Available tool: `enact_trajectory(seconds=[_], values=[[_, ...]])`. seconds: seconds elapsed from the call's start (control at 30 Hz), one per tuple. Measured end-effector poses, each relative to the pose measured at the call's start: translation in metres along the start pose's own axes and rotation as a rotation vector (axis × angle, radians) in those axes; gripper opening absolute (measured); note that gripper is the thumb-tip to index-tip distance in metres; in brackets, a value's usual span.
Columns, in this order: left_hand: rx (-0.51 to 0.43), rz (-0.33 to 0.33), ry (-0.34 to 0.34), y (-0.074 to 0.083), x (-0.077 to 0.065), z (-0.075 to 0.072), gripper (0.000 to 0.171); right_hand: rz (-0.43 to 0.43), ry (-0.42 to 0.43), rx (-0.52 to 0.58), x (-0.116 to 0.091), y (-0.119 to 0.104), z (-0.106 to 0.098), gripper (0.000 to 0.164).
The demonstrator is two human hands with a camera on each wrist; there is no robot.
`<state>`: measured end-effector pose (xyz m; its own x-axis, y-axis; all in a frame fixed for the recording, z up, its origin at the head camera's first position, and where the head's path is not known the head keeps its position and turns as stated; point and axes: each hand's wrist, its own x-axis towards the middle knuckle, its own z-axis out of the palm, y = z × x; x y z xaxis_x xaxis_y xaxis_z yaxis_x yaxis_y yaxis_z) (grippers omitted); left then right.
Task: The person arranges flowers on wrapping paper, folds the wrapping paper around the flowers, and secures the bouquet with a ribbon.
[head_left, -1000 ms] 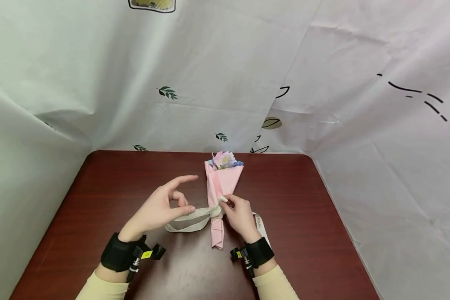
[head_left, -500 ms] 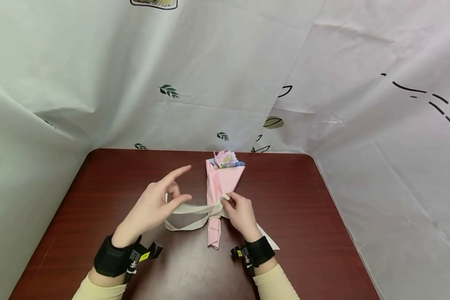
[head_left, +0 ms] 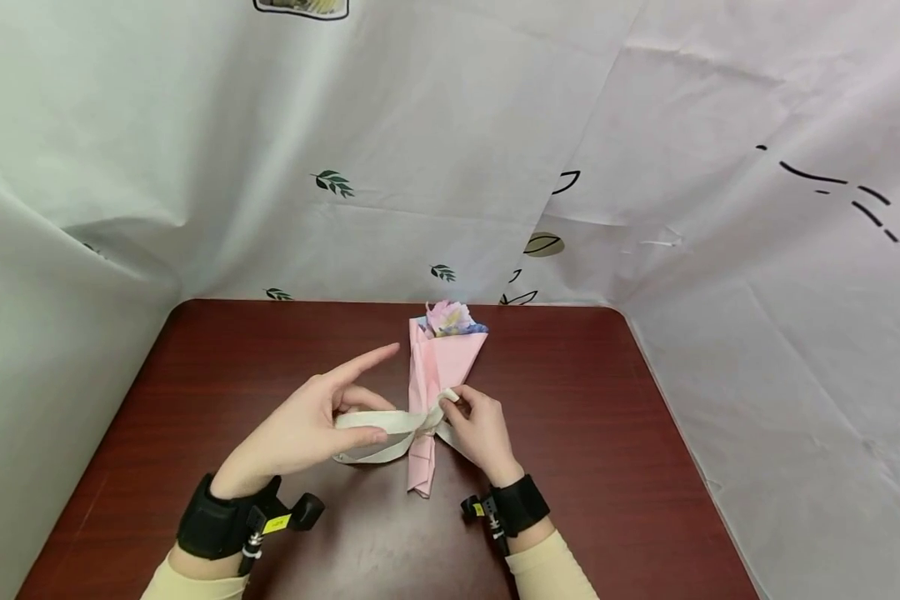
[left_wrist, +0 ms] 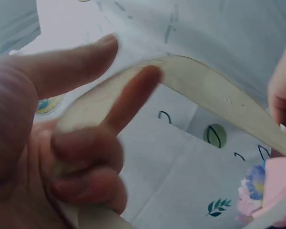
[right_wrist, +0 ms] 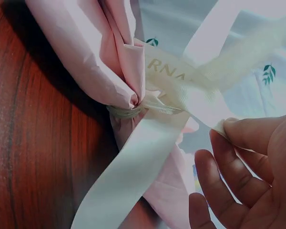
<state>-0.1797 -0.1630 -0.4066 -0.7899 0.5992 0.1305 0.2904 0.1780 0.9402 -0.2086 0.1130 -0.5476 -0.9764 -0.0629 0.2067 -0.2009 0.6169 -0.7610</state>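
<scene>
A small bouquet lies on the table, wrapped in pink paper, with a pale pink and blue flower at its top. Cream ribbon is knotted round its narrow neck and forms a long loop to the left. The ribbon loop passes through my left hand; in the left wrist view its ring and little fingers curl round the ribbon, while thumb and index finger stick out. Right of the knot, my right hand pinches a ribbon end between thumb and index finger. Printed letters show on the ribbon in the right wrist view.
The dark red-brown table reaches back to a white cloth wall printed with leaves. Cloth also closes off the left and right sides. Each wrist wears a black strap with a small camera.
My left hand moves first left, then back toward the bouquet, with the ribbon loop round its fingers. The bouquet's stem end swings left. My right hand keeps its pinch nearly in place.
</scene>
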Motion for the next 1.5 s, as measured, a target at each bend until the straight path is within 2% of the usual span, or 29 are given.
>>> enact_trajectory(seconds=[0.07, 0.13, 0.23, 0.27, 0.37, 0.47, 0.57, 0.7, 0.83, 0.93, 1.13, 1.33, 1.5], values=[[-0.029, 0.021, -0.056, 0.001, -0.005, -0.004, 0.095, 0.01, 0.003, -0.006, 0.0, 0.0, 0.0, 0.005], [0.007, 0.033, -0.073, 0.004, -0.009, -0.008, 0.099, 0.02, 0.01, -0.016, 0.0, 0.0, -0.001, 0.006], [0.154, 0.054, -0.043, 0.009, -0.013, -0.011, 0.103, 0.027, 0.021, -0.034, 0.0, -0.002, -0.002, 0.007], [0.234, 0.068, -0.019, 0.011, -0.013, -0.011, 0.104, 0.029, 0.022, -0.039, 0.0, -0.002, -0.002, 0.007], [0.448, 0.058, 0.03, 0.014, -0.016, -0.009, 0.105, 0.029, 0.026, -0.038, 0.001, -0.002, -0.002, 0.006], [0.572, 0.04, 0.042, 0.014, -0.016, -0.004, 0.102, 0.03, 0.034, -0.035, 0.001, -0.003, 0.0, 0.005], [0.575, 0.002, 0.028, 0.01, -0.016, 0.002, 0.092, 0.027, 0.037, -0.031, 0.001, -0.005, 0.002, 0.005], [0.625, -0.067, 0.048, 0.001, -0.016, 0.01, 0.076, 0.014, 0.035, -0.021, 0.0, -0.008, 0.004, 0.005], [0.651, -0.114, 0.039, -0.007, -0.015, 0.017, 0.073, -0.004, 0.025, -0.004, -0.001, -0.011, 0.006, 0.004], [0.654, -0.105, 0.034, -0.01, -0.015, 0.019, 0.076, 0.007, 0.011, -0.009, -0.001, -0.012, 0.009, 0.004], [0.69, -0.038, 0.033, -0.01, -0.016, 0.02, 0.083, 0.053, -0.028, -0.042, -0.002, -0.014, 0.016, 0.005], [0.7, -0.018, 0.047, -0.006, -0.018, 0.018, 0.087, -0.003, -0.045, -0.092, -0.002, -0.016, 0.022, 0.005], [0.665, -0.008, 0.031, 0.004, -0.025, 0.006, 0.094, -0.023, -0.027, -0.15, -0.001, -0.016, 0.023, 0.005]])
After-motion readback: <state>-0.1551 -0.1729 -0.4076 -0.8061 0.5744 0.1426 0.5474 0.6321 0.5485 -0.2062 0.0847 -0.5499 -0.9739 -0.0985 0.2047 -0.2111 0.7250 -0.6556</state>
